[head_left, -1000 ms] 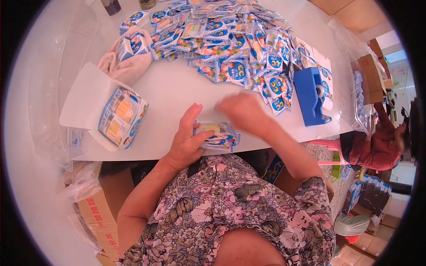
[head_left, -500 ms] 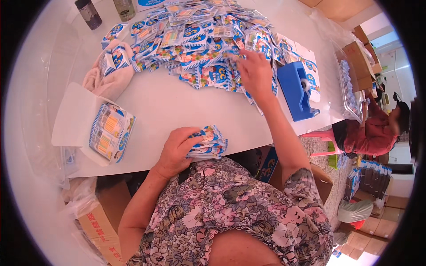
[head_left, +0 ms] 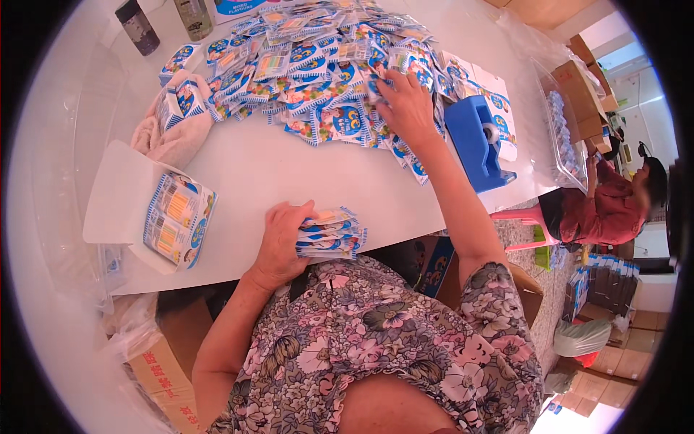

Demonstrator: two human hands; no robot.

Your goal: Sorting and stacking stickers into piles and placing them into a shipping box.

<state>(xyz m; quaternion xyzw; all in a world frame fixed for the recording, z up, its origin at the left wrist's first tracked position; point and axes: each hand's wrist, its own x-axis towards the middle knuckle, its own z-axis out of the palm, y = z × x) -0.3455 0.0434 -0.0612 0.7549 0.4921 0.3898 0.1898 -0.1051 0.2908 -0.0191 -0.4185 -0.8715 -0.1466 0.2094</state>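
Note:
At the table's near edge, my left hand (head_left: 280,237) is closed around a small stack of sachets (head_left: 329,235), blue, white and multicoloured, standing side by side. My right hand (head_left: 407,112) is stretched out to the right part of a large heap of the same sachets (head_left: 311,72). Its fingers are apart and touch the heap's surface; no sachet shows clearly gripped in them. To the left lies an open white carton (head_left: 112,192) with sachets (head_left: 173,220) packed inside.
A blue tape dispenser (head_left: 470,141) stands right of my right forearm. Left of the heap lies a pinkish towel (head_left: 155,137) with sachets on it, below two bottles (head_left: 137,27). A clear plastic tray (head_left: 567,145) sits at the right edge; beyond it, a person in red (head_left: 607,206) sits.
My right hand has shifted slightly left on the heap and its fingers have spread. My left hand's grip has moved to the left side of the stack, showing more of the sachets.

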